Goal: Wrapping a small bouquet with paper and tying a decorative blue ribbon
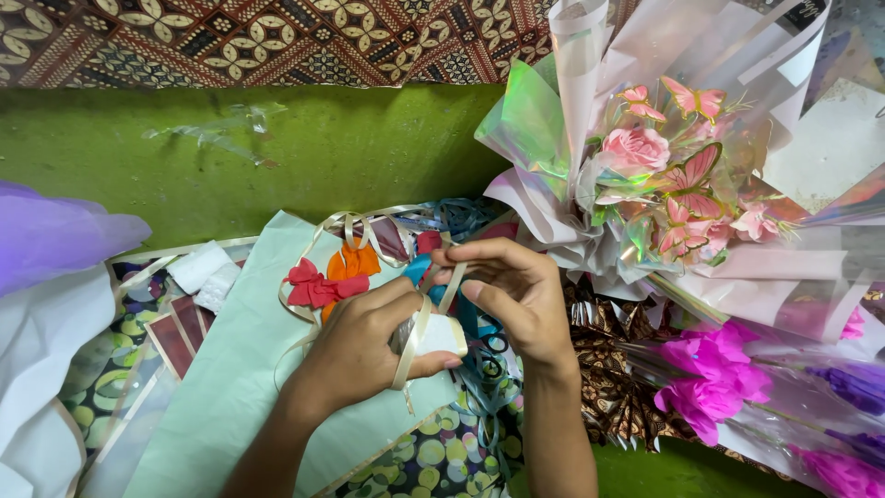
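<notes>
My left hand grips a small white roll with cream ribbon wound over it. My right hand pinches the same cream ribbon just above the roll, fingers curled around the strand. The ribbon loops away to the upper left over a pale green paper sheet. Red and orange ribbon bows lie on that sheet, just left of my hands.
A wrapped bouquet of pink roses and paper butterflies in iridescent film lies at the right. Magenta and purple flowers lie below it. Scissors sit under my right hand. Purple tissue is at the left, a patterned cloth behind.
</notes>
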